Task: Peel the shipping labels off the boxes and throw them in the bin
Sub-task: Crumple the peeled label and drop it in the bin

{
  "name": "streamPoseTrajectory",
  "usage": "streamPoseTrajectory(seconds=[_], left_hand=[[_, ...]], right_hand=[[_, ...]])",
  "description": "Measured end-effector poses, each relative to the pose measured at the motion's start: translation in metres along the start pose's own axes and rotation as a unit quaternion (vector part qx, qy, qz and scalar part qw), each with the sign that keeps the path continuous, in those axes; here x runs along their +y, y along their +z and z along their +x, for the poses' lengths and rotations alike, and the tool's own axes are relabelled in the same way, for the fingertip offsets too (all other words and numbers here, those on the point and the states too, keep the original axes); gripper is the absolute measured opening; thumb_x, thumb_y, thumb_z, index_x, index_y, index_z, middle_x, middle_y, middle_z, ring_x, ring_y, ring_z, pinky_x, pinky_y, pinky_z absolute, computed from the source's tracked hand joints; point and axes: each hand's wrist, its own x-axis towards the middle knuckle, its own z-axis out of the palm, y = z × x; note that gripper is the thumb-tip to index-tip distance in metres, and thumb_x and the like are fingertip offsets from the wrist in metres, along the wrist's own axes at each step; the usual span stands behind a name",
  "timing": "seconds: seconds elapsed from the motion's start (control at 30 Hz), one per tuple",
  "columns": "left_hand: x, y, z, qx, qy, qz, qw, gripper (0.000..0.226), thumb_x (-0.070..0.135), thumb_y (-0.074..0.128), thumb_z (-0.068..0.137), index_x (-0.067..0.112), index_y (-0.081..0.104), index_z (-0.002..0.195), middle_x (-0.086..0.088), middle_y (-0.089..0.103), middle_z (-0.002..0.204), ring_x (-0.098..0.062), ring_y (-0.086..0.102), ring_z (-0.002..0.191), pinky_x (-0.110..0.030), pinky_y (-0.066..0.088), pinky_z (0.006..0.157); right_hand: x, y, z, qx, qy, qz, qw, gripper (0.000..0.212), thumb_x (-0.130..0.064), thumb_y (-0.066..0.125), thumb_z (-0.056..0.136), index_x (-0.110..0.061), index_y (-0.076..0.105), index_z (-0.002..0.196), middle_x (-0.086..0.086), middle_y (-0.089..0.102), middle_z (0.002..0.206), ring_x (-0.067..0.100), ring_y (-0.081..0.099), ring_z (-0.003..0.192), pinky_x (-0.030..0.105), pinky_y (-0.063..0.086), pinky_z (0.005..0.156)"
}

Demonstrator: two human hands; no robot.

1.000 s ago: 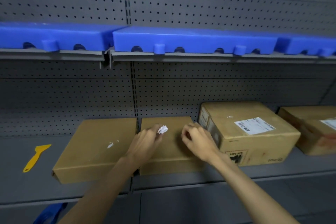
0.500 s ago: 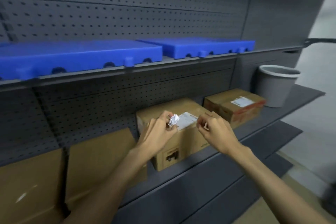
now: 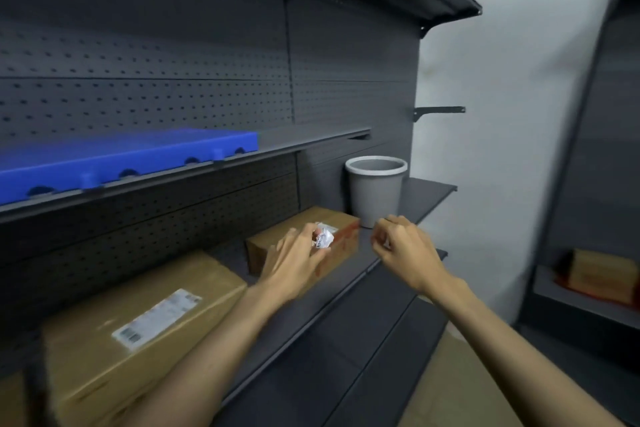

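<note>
My left hand (image 3: 294,262) pinches a crumpled white label (image 3: 323,238) at its fingertips, in front of a small cardboard box (image 3: 273,244) on the shelf. My right hand (image 3: 403,248) hovers to the right with fingers curled and nothing visible in it. A grey bin (image 3: 375,196) stands on the shelf just beyond both hands, at the shelf's right end. A large cardboard box (image 3: 138,333) lies at lower left with a white shipping label (image 3: 157,317) stuck on its top.
A blue plastic panel (image 3: 128,158) lies on the shelf above. The grey pegboard (image 3: 173,45) backs the shelves. A bracket (image 3: 440,111) juts from the upright. Another shelf unit at right holds a box (image 3: 602,276). A white wall is behind.
The view has swung right along the shelf, bringing the grey bin close. Both hands moved rightward with it, my left hand still holding the crumpled label.
</note>
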Motion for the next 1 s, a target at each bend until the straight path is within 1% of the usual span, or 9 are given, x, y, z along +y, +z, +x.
streamPoseTrajectory(seconds=[0.07, 0.17, 0.23, 0.33, 0.43, 0.6, 0.77, 0.9, 1.0], left_hand=[[0.025, 0.021, 0.021, 0.004, 0.026, -0.002, 1.0, 0.031, 0.041, 0.056, 0.092, 0.026, 0.052, 0.12, 0.003, 0.057, 0.114, -0.02, 0.05, 0.114, -0.04, 0.042, 0.093], [0.052, 0.053, 0.055, 0.004, 0.05, -0.005, 0.999, 0.028, 0.039, 0.057, 0.091, 0.025, 0.055, 0.116, 0.005, 0.052, 0.116, -0.016, 0.049, 0.112, -0.036, 0.042, 0.089], [0.065, 0.071, 0.078, 0.0, 0.051, -0.012, 0.999, 0.028, 0.037, 0.058, 0.09, 0.023, 0.057, 0.114, 0.004, 0.051, 0.113, -0.016, 0.05, 0.11, -0.037, 0.044, 0.087], [0.08, 0.093, 0.109, 0.003, 0.065, -0.002, 0.998, 0.027, 0.034, 0.058, 0.091, 0.021, 0.06, 0.115, 0.002, 0.053, 0.109, -0.019, 0.051, 0.107, -0.035, 0.044, 0.085], [0.089, 0.112, 0.139, 0.008, 0.071, 0.009, 0.997, 0.028, 0.031, 0.059, 0.09, 0.022, 0.06, 0.116, 0.002, 0.055, 0.109, -0.018, 0.052, 0.105, -0.033, 0.044, 0.082], [0.094, 0.149, 0.196, 0.026, 0.071, -0.01, 0.997, 0.024, 0.026, 0.061, 0.083, 0.024, 0.06, 0.106, 0.006, 0.056, 0.1, -0.017, 0.055, 0.099, -0.037, 0.049, 0.078], [0.095, 0.186, 0.271, 0.032, 0.063, -0.019, 0.997, 0.02, 0.032, 0.062, 0.083, 0.025, 0.059, 0.102, 0.016, 0.048, 0.09, -0.013, 0.053, 0.098, -0.033, 0.048, 0.079], [0.087, 0.207, 0.339, 0.049, 0.029, -0.012, 0.998, 0.023, 0.035, 0.06, 0.085, 0.026, 0.059, 0.106, 0.012, 0.057, 0.103, -0.013, 0.054, 0.105, -0.035, 0.047, 0.082], [0.079, 0.22, 0.385, 0.057, -0.002, -0.01, 0.998, 0.027, 0.035, 0.06, 0.087, 0.025, 0.061, 0.112, 0.008, 0.06, 0.11, -0.017, 0.056, 0.107, -0.037, 0.048, 0.084]], right_hand=[[0.033, -0.006, 0.003, -0.002, 0.01, -0.011, 1.0, 0.007, -0.019, 0.057, 0.085, -0.012, 0.059, 0.084, 0.005, 0.061, 0.085, 0.029, 0.056, 0.085, 0.037, 0.046, 0.066], [0.077, -0.01, 0.009, 0.001, 0.02, -0.02, 1.0, 0.007, -0.017, 0.057, 0.086, -0.011, 0.059, 0.083, 0.006, 0.06, 0.084, 0.028, 0.056, 0.083, 0.034, 0.04, 0.064], [0.103, -0.009, 0.017, 0.003, 0.027, -0.024, 0.999, 0.008, -0.017, 0.056, 0.087, -0.01, 0.059, 0.084, 0.006, 0.06, 0.085, 0.028, 0.055, 0.084, 0.032, 0.037, 0.063], [0.138, -0.003, 0.032, 0.001, 0.032, -0.026, 0.999, 0.013, -0.022, 0.055, 0.089, -0.011, 0.06, 0.086, 0.005, 0.06, 0.087, 0.028, 0.056, 0.086, 0.033, 0.039, 0.065], [0.169, 0.007, 0.05, 0.004, 0.038, -0.021, 0.999, 0.019, -0.029, 0.055, 0.091, -0.011, 0.06, 0.087, 0.004, 0.06, 0.087, 0.026, 0.055, 0.086, 0.033, 0.04, 0.067], [0.219, 0.032, 0.09, 0.01, 0.032, -0.024, 0.999, 0.025, -0.036, 0.053, 0.092, -0.013, 0.06, 0.087, 0.003, 0.061, 0.088, 0.024, 0.054, 0.085, 0.032, 0.041, 0.067], [0.273, 0.056, 0.149, 0.007, 0.023, -0.039, 0.999, 0.028, -0.039, 0.051, 0.092, -0.013, 0.06, 0.086, 0.003, 0.061, 0.089, 0.024, 0.055, 0.086, 0.036, 0.046, 0.07], [0.316, 0.073, 0.207, -0.023, -0.003, -0.056, 0.998, 0.028, -0.04, 0.05, 0.093, -0.014, 0.06, 0.089, 0.003, 0.061, 0.093, 0.024, 0.056, 0.092, 0.034, 0.044, 0.072], [0.346, 0.085, 0.247, -0.013, -0.021, -0.053, 0.998, 0.026, -0.038, 0.053, 0.093, -0.014, 0.06, 0.087, 0.003, 0.062, 0.094, 0.024, 0.056, 0.094, 0.034, 0.044, 0.072]])
